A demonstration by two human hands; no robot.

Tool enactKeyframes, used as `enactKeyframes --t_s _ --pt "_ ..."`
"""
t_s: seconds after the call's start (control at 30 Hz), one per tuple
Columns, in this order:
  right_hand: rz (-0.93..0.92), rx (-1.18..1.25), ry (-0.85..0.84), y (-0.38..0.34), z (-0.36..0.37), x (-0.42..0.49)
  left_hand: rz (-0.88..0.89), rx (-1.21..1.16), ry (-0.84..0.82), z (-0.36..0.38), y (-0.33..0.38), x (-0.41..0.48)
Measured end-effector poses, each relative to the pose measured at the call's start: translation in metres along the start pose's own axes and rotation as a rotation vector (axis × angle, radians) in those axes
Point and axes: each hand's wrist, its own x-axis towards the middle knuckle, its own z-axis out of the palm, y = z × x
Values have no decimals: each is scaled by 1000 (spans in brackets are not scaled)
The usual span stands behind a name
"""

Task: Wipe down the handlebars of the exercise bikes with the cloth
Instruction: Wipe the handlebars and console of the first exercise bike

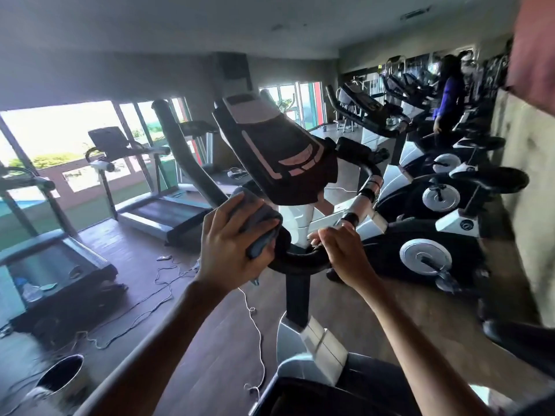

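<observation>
While my left hand [231, 238] is closed around the grey cloth [258, 223], pressing it onto the left branch of the black handlebar [295, 259], my right hand [345, 253] is curled tight on the same bar just to the right of the centre post. The cloth is bunched under my fingers, wrapped over the bar where it bends upward, and a corner of it hangs below my palm. Between my hands the bike's post [297, 292] drops to its white housing, and above them the console [276, 151] tilts back toward me. A thin white cable [255, 325] trails across the wooden floor [192, 340] under my left forearm. Treadmills [162, 211] stand to the left by the windows, more exercise bikes [435, 223] line up on the right, and a person in purple [450, 97] stands at the far end.
</observation>
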Motion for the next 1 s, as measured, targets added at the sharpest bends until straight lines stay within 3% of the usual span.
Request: enactKeyframes --t_s 0.17,0.3,0.47,0.6,0.83,1.0 --pt "-65 -11 38 10 6 -4 -123 -11 -134 -12 -23 24" --pt "-54 1 64 13 12 -6 -8 10 -60 -4 5 8" --pt "-67 -29 74 8 10 -6 139 62 -83 1 13 1" --pt "-66 9 75 6 9 -8 -1 -13 -101 -6 -20 17" --pt "17 -24 14 2 8 -5 117 0 -12 0 6 2" --pt "16 -19 -6 0 9 -4 105 5 20 6 3 1"
